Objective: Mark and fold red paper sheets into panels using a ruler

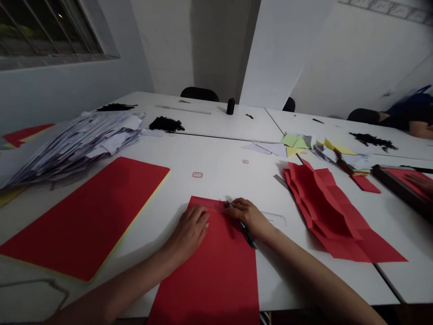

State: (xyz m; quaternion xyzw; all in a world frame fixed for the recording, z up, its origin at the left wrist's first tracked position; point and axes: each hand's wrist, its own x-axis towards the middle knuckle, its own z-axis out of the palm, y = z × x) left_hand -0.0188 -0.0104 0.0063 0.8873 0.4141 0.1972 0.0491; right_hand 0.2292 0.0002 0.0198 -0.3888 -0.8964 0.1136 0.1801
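A sheet of red paper [219,275] lies in front of me, reaching past the table's near edge. Across its far end runs a clear ruler [275,218], whose right part sticks out beyond the paper. My left hand [192,228] rests on the paper's left side, its bent fingers close together and holding the ruler down. In my right hand [248,216] is a dark pen [249,237], pinched with its tip end near the ruler at the paper's far edge. The right-hand fingers partly cover the ruler.
Left lies a stack of red sheets [91,216] with yellow edges, behind it a heap of white papers [84,144]. Folded red paper [324,207] and a metal ruler [280,181] lie right. Black cord bundles [166,124] and a black spool [230,106] are farther back. Another person's hand [419,182] is far right.
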